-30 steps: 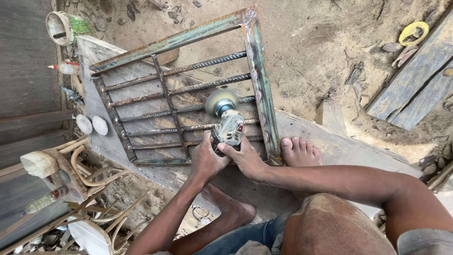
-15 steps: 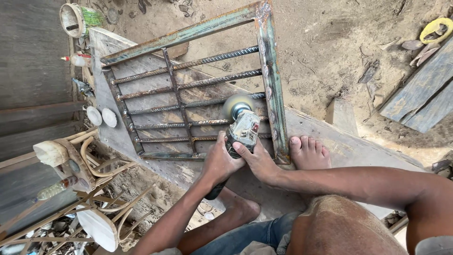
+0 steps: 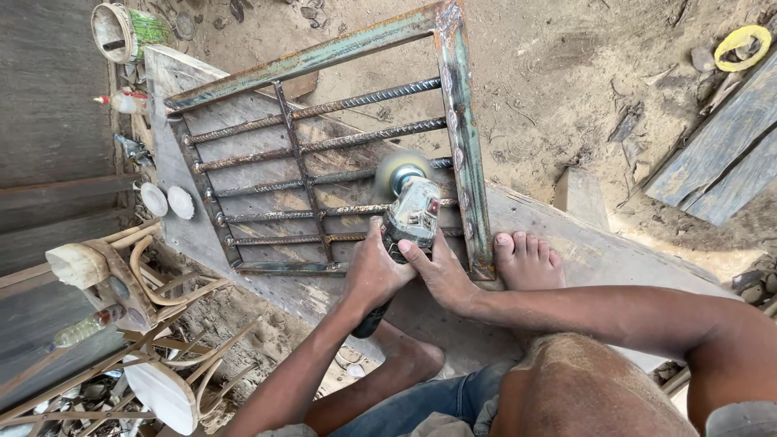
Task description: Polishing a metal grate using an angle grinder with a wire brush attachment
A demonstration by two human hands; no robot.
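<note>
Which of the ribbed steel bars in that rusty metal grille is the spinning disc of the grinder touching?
The third horizontal ribbed bar from the top, near its right end. The grey angle grinder's blurred disc sits over it there; the two bars above and the two below lie apart from the disc.

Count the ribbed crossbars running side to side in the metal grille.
5. They are stacked down the metal grille: top bar, second, third passing under the angle grinder, fourth, and lowest near both hands.
</note>
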